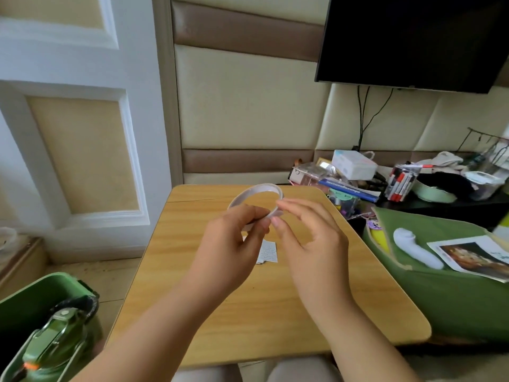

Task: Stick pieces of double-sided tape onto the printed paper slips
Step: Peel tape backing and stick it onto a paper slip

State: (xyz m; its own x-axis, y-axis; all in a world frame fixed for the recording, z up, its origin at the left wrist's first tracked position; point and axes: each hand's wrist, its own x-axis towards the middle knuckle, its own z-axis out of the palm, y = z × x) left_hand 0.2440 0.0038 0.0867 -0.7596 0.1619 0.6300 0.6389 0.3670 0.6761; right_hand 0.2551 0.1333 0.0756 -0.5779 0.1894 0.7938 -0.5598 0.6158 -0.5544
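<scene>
The left hand (234,244) curls its fingers around the near rim of a white double-sided tape roll (256,198) held above the wooden table (275,299), while the right hand (308,235) pinches at the roll's right edge with thumb and forefinger, other fingers loosely spread. A printed paper slip (268,252) lies on the table beneath the hands, partly hidden. A green pouch (454,285) sits right; a green bin (41,299) stands near left.
</scene>
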